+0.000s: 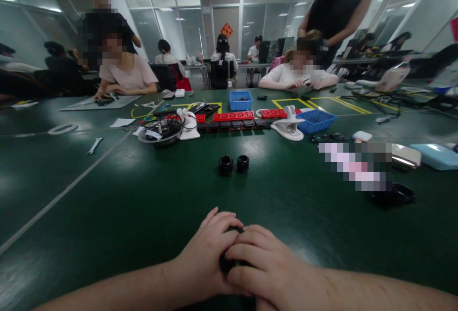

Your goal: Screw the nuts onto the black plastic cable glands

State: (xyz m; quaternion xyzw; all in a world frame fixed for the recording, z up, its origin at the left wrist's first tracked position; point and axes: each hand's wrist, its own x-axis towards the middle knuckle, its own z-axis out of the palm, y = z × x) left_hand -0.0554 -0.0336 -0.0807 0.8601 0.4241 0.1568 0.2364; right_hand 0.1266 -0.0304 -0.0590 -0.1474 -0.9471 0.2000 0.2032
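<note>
Low in the head view, my left hand (203,253) and my right hand (265,263) meet above the green table. Their fingers curl round a small black object (227,264) between them. Most of it is covered by the fingers, so its kind cannot be made out. The fingertips of both hands touch or overlap at the top. Farther up the table, straight ahead of my hands, two short black cylindrical pieces (225,165) with ring-shaped tops stand side by side, the left one slightly larger.
Beyond lie red and black socket-like strips (234,118), white clamps (287,125), a bowl of cables (161,134) and blue bins (317,121). A wrench (95,145) is on the left. Glasses (329,137) and cases (406,156) lie right. Several people sit or stand behind.
</note>
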